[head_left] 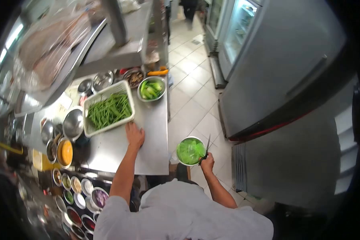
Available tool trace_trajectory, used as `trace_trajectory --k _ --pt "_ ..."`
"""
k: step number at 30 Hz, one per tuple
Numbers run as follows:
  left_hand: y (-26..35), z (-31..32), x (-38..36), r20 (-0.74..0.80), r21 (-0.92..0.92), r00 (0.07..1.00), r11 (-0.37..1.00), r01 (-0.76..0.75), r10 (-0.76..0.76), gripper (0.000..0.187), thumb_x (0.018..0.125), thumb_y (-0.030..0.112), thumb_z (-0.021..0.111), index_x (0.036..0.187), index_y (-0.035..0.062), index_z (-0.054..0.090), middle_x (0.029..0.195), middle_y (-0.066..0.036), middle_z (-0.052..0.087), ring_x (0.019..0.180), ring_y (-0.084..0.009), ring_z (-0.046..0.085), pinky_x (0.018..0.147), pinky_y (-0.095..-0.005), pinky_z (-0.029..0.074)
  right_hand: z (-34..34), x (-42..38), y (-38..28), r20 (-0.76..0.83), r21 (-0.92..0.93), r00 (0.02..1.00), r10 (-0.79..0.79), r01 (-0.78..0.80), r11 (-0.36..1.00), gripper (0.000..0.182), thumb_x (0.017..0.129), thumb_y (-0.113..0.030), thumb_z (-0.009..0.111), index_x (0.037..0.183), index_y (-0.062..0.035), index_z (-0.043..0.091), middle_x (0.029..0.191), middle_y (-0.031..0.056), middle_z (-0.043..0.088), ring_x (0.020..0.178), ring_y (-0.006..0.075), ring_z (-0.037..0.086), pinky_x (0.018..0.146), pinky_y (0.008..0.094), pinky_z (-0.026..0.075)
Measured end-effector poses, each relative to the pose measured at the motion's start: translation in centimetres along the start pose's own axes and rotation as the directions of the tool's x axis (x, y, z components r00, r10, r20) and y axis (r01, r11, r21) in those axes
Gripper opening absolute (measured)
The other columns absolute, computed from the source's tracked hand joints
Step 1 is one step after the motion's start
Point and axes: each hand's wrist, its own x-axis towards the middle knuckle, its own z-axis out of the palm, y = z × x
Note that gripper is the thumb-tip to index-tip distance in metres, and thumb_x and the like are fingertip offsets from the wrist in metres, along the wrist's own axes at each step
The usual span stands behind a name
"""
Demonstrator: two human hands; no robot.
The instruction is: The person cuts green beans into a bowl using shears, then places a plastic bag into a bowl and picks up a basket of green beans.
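Left hand [135, 135] touching basket [108, 110] edge

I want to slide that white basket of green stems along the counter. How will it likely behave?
The white basket probably slides easily, since the steel counter looks smooth. It seems light: slotted plastic walls, a shallow layer of green stems. The left hand touches its near corner; pushing there may swing it round.

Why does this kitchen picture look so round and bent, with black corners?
Head view: a very wide lens bows the fridge and steel counter edges, leaving dark corners; glare washes out the upper left; the left hand and white basket are slightly soft.
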Motion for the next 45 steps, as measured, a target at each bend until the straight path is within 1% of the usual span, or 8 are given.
trace_trajectory --k 4,9,21,23,27,33,39,45 --pt "-2.6 6.6 -1.3 0.102 0.107 0.949 0.946 -0.307 0.297 0.062 0.087 0.02 0.068 0.135 -0.0124 0.048 0.145 -0.031 0.046 0.138 -0.0464 0.041 0.12 -0.0482 0.031 0.2 0.1 -0.9 0.023 0.001 0.999 -0.032 0.032 0.999 0.046 0.072 -0.012 0.074 0.115 0.0004 0.065 0.087 0.0211 0.073 0.079 0.033 0.072 0.073 0.0422 0.056" --pt "8.0 0.1 -6.1 0.131 -0.473 0.794 0.741 -0.477 0.594 0.06 0.088 0.02 0.067 0.138 -0.0086 0.05 0.148 -0.028 0.046 0.144 -0.0397 0.039 0.123 -0.047 0.028 1.3 1.6 0.0 0.03 0.091 0.998 -0.063 0.06 0.994 0.04 0.075 -0.007 0.072 0.114 0.0022 0.063 0.08 0.0152 0.07 0.071 0.0245 0.07 0.065 0.0378 0.055" --pt "10.7 -5.4 -0.8 0.375 -0.05 0.888 0.962 -0.267 0.266 0.074 0.098 0.04 0.057 0.15 -0.0087 0.038 0.161 -0.03 0.028 0.153 -0.0414 0.022 0.127 -0.0504 0.014 3.9 3.9 -4.5 0.153 0.136 0.983 -0.097 0.076 0.988 0.041 0.075 -0.011 0.073 0.115 -0.0011 0.065 0.086 0.0205 0.073 0.075 0.0305 0.072 0.067 0.0411 0.057" --pt "10.7 4.0 -3.6 0.225 -0.15 0.872 0.9 -0.41 0.435 0.079 0.098 0.046 0.055 0.153 -0.0062 0.034 0.163 -0.029 0.025 0.154 -0.0392 0.02 0.127 -0.0508 0.012 6.6 5.8 -1.6 0.035 0.036 0.951 -0.308 0.307 0.951 0.043 0.075 -0.007 0.076 0.116 -0.0005 0.064 0.088 0.0205 0.073 0.071 0.0276 0.071 0.066 0.0395 0.057" --pt "16.3 -2.1 -8.7 0.276 -0.591 0.782 0.74 -0.32 0.559 0.074 0.101 0.042 0.053 0.156 -0.0029 0.032 0.164 -0.024 0.026 0.155 -0.0366 0.019 0.126 -0.0523 0.012 5.2 6.0 -2.6 0.155 0.279 0.988 -0.003 -0.04 0.96 0.045 0.079 0.006 0.073 0.121 0.001 0.059 0.089 0.015 0.072 0.067 0.021 0.068 0.055 0.0341 0.055" --pt "-6.9 6.4 -11.0 -0.146 -0.139 0.982 0.985 0.101 -0.121 0.067 0.098 0.025 0.061 0.152 -0.0052 0.035 0.16 -0.029 0.031 0.15 -0.0435 0.028 0.124 -0.0545 0.018 0.5 6.7 0.5 0.086 0.212 0.979 -0.183 0.162 0.964 0.04 0.083 0.005 0.067 0.123 0.003 0.057 0.082 0.0121 0.069 0.059 0.0164 0.063 0.047 0.0309 0.049" --pt "-21.6 -6.4 -15.1 -0.341 0.071 0.613 0.63 0.773 -0.713 0.076 0.1 0.041 0.052 0.153 -0.0101 0.031 0.159 -0.037 0.025 0.151 -0.0473 0.021 0.123 -0.0543 0.019 -2.2 3.4 -5.1 0.246 0.259 0.964 -0.102 0.036 0.965 0.039 0.083 0.001 0.064 0.121 0.0058 0.057 0.074 0.0083 0.063 0.051 0.0148 0.059 0.045 0.0293 0.046" --pt "-23.1 -4.7 -12.1 -0.264 -0.011 0.752 0.781 0.624 -0.604 0.081 0.096 0.043 0.054 0.151 -0.0122 0.03 0.153 -0.037 0.036 0.145 -0.0489 0.03 0.124 -0.0524 0.02 -0.2 -0.3 -5.8 0.308 0.267 0.951 -0.003 -0.084 0.96 0.039 0.084 0.001 0.063 0.122 0.0029 0.057 0.074 0.0087 0.063 0.053 0.0162 0.059 0.046 0.029 0.046"
